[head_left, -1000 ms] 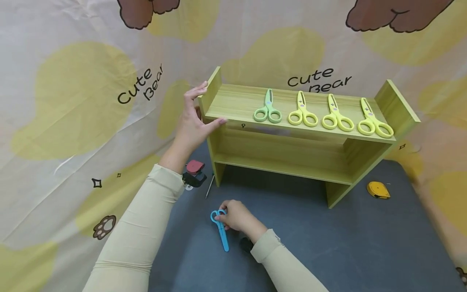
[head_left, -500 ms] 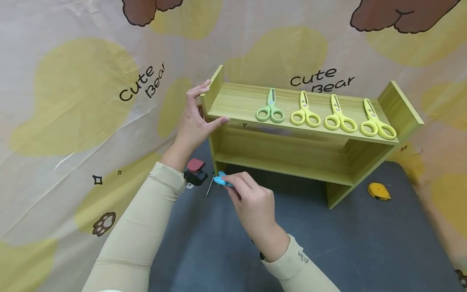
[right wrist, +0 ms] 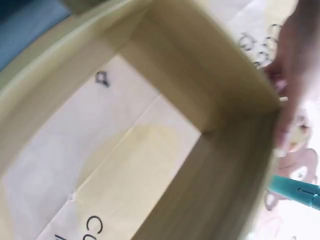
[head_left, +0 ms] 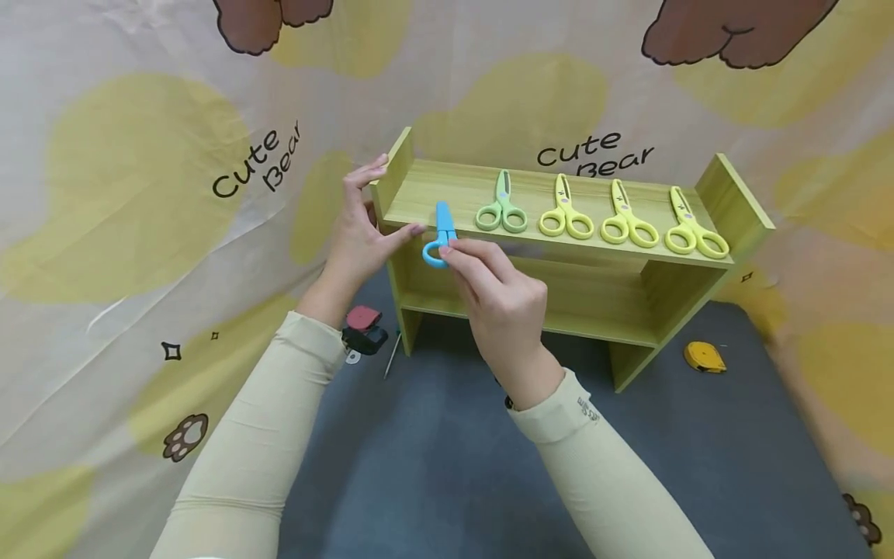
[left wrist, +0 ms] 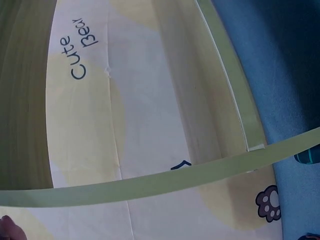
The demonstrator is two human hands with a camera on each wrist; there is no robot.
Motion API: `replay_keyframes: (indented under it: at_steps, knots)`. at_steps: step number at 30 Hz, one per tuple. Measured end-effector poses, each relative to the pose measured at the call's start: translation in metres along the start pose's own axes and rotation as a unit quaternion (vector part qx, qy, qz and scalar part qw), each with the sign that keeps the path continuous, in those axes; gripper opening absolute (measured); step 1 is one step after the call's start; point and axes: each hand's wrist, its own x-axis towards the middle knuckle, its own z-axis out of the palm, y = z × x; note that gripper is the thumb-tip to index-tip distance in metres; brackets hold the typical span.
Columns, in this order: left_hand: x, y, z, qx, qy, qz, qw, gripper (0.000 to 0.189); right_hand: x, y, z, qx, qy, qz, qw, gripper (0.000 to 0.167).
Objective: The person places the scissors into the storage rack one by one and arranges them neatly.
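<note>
My right hand (head_left: 499,307) pinches a pair of blue scissors (head_left: 445,225) by the handle loops, blades pointing away, at the front edge of the shelf's top board. Whether they touch the board I cannot tell. My left hand (head_left: 356,241) grips the left end of the wooden shelf (head_left: 422,190), thumb over the front corner and fingers on the side panel. On the top board, green scissors (head_left: 501,210) lie beside three yellow scissors (head_left: 564,213) in a row. In the right wrist view the blue scissors (right wrist: 295,190) show at the right edge, near the left hand (right wrist: 295,70).
The shelf stands on a dark blue-grey table (head_left: 447,481). A yellow tape measure (head_left: 705,357) lies to its right. At the left are a red tape measure (head_left: 363,317) and a thin metal rod (head_left: 393,357). A printed cloth (head_left: 482,93) hangs behind.
My right hand has lifted the blue scissors from the table up to the top board, and their blades now point away from me. My left hand has stayed on the shelf.
</note>
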Motion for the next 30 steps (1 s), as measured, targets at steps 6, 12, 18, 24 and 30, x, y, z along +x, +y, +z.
replay_keyframes:
  at_steps: [6, 12, 18, 24, 30]
  knots:
    - [-0.004, -0.003, 0.0, 0.002, -0.003, 0.003, 1.0, 0.085, 0.005, 0.013, 0.019, -0.062, -0.068, 0.031, 0.9953, 0.016]
    - [-0.004, -0.003, -0.001, -0.003, -0.003, 0.002, 1.0, 0.085, 0.007, 0.009, 0.025, -0.142, -0.144, 0.063, 0.9773, 0.028]
    - [0.0, 0.0, 0.001, 0.001, -0.002, 0.003, 1.0, 0.085, 0.017, 0.001, 0.025, -0.216, -0.241, 0.13, 0.9372, 0.046]
    - [0.0, -0.001, 0.003, -0.014, -0.008, -0.015, 0.9998, 0.086, 0.025, -0.006, 0.025, -0.235, -0.265, 0.151, 0.9231, 0.035]
    - [-0.001, -0.002, -0.001, -0.005, -0.002, -0.009, 0.9999, 0.086, 0.026, 0.003, 0.027, -0.203, -0.209, 0.128, 0.9481, 0.024]
